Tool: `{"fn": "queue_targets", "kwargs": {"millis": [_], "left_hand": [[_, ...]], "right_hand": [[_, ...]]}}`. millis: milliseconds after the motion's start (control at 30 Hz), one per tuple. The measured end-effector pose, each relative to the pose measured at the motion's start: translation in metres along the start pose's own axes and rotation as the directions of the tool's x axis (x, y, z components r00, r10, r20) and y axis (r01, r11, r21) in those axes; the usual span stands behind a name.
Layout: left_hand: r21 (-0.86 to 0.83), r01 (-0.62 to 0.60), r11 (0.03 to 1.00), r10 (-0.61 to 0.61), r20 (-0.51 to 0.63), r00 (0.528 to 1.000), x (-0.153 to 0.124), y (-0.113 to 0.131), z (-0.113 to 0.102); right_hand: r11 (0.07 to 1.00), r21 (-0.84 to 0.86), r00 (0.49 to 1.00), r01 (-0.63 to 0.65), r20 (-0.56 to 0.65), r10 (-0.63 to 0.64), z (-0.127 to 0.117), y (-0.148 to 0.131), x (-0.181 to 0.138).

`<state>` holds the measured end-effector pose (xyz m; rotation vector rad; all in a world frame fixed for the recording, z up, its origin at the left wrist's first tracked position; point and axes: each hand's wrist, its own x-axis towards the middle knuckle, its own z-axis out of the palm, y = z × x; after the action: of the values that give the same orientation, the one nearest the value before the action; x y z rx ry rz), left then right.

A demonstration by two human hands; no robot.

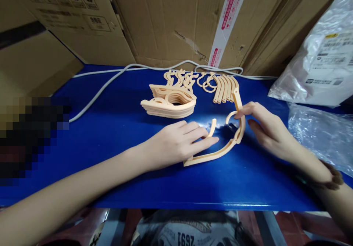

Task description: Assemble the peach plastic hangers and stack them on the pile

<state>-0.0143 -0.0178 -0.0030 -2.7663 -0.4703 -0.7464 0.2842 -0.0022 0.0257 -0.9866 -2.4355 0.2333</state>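
Observation:
On the blue table in front of me lies a beige plastic folding hanger, its jointed arms spread into a curve. My left hand is closed over its left arm, and a short curved end sticks up past the fingers. Part of that arm is hidden under the palm. With thumb and index finger my right hand grips the right arm, whose tip points away from me. A neat stack of beige hanger pieces stands just beyond my left hand.
Behind the stack lie several small hooks, ring-shaped hooks and a row of curved arm pieces. A white cable runs along the back by cardboard boxes. Plastic bags lie at the right.

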Motion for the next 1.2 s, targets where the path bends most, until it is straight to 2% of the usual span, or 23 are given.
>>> {"fn": "queue_targets", "kwargs": {"millis": [133,300,400,533,800,1000,1200], "left_hand": [[-0.14,0.036,0.99,-0.036,-0.002,0.999,-0.003,-0.004,0.002],[-0.309,0.135,0.942,-0.126,0.049,0.991,-0.004,0.001,0.0],[-0.267,0.181,0.946,-0.161,0.095,0.982,-0.003,0.005,0.0],[-0.185,0.171,0.968,-0.15,0.123,0.981,-0.003,0.006,0.003],[-0.165,0.15,0.975,-0.125,0.149,0.981,-0.005,0.005,0.011],[-0.13,0.123,0.984,-0.11,0.105,0.988,-0.007,0.004,0.013],[-0.003,0.063,0.998,-0.063,0.025,0.998,-0.007,0.002,0.013]], "right_hand": [[0.997,0.071,1.0,-0.027,-0.004,0.027,0.0,-0.005,-0.001],[0.995,-0.091,0.999,0.051,0.018,-0.05,0.007,-0.01,-0.002],[0.987,-0.143,0.997,0.077,0.025,-0.074,0.011,-0.011,-0.003],[0.98,-0.191,0.998,0.06,0.011,-0.059,0.012,-0.011,-0.003],[0.961,-0.275,1.0,0.026,0.019,-0.022,0.007,-0.01,-0.004],[0.94,-0.335,0.998,0.057,0.047,-0.044,0.003,-0.011,-0.004],[0.957,-0.235,0.979,0.171,0.153,-0.137,0.007,-0.017,-0.004]]}}
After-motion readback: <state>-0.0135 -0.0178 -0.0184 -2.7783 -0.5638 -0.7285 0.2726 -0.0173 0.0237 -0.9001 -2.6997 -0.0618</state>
